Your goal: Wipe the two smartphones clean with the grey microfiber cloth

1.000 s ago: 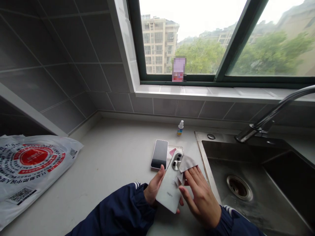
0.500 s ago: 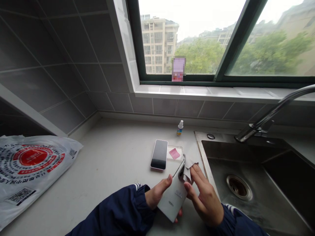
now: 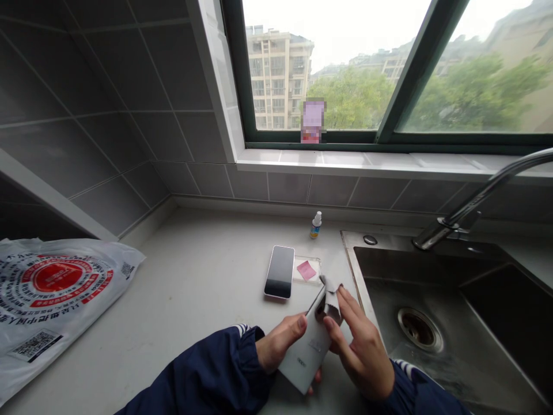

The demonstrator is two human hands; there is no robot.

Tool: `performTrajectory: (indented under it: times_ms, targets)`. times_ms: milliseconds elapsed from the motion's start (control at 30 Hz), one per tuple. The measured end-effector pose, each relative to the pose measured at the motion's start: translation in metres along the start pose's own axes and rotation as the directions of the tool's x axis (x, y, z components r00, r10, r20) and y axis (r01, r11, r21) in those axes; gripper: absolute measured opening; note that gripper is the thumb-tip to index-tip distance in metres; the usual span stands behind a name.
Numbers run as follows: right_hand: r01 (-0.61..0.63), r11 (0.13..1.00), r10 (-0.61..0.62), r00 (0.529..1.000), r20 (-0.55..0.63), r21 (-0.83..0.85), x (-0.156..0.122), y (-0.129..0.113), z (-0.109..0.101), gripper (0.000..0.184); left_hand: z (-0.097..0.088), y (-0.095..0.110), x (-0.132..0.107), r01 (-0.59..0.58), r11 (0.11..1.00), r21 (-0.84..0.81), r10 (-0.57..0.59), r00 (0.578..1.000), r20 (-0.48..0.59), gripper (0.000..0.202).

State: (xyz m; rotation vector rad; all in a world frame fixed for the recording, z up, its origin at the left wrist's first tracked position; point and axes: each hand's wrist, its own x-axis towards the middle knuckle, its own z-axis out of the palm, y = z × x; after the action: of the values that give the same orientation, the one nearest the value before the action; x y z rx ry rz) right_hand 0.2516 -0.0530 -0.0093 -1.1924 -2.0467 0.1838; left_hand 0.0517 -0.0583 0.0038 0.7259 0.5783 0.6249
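Above the pale counter (image 3: 194, 276), beside the steel sink (image 3: 351, 271): right hand (image 3: 363, 349), fingers bent together, closed on cloth; left hand (image 3: 280, 343), closed around the silver phone (image 3: 305, 351), which is tilted, presumably to present its camera end. Dark-screened phone (image 3: 280, 272): lying flat, apparently kept aside. Grey cloth (image 3: 332, 304): pressed against the camera end, likely for wiping. Small bottle (image 3: 315, 225): upright, near the wall, presumably clear of the hands.

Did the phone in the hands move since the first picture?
Yes. Judged against the pink paper on the counter, the held phone has shifted down the picture; it partly covered that paper earlier, but doesn't now.
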Motion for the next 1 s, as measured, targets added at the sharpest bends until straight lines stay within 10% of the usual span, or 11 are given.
performTrajectory:
  times_ms: [733, 1000]
  targets:
    - [-0.089, 0.994, 0.095, 0.992, -0.084, 0.069, 0.002, -0.003, -0.001, 0.044, -0.002, -0.004, 0.003, -0.114, 0.981, -0.158, 0.125, 0.990, 0.059, 0.067]
    - [0.031, 0.999, -0.028, 0.996, 0.082, -0.037, 0.002, -0.011, 0.001, 0.055, -0.017, -0.011, 0.009, 0.021, 0.952, -0.305, 0.025, 0.989, 0.147, 0.088]
